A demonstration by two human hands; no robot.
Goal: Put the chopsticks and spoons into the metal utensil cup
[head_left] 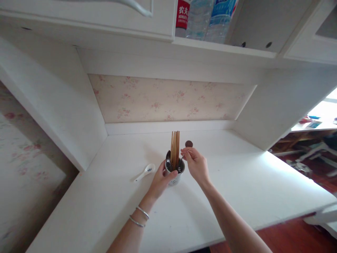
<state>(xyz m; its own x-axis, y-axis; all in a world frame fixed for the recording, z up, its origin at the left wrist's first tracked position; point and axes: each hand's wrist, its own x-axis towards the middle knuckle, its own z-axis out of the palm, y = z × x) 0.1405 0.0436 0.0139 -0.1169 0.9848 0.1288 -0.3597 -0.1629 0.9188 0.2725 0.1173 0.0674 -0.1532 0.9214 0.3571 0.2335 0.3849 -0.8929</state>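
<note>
A small perforated metal holder (176, 177) stands on the white desk (237, 189). Several wooden chopsticks (175, 149) stick up out of it. My left hand (160, 181) is wrapped round the holder's left side. My right hand (196, 163) pinches the handle of a dark-bowled spoon (188, 144) just right of the chopsticks, its bowl up and its lower end at the holder's rim. A white ceramic spoon (145, 172) lies on the desk to the left of my left hand.
The desk sits in a white alcove with a floral back panel (168, 98). Water bottles (207, 17) stand on the shelf above. To the right, beyond the desk edge, are a red-brown floor and other furniture (313, 154).
</note>
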